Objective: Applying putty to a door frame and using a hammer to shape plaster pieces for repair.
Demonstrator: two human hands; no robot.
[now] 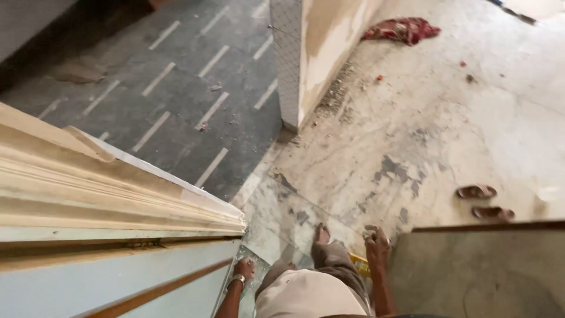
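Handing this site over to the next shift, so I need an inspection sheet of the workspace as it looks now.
Surface: dusty, stained concrete floor; dark tiled floor beyond the pillar.
Job's things: pale moulded wooden frame, left hand against its lower end.
Clutter: red cloth, pair of sandals, rubble along the pillar base.
Hands: right hand raised, fingers curled; contents unclear.
Cables: nothing seen.
Surroundings: grey panel lower right.
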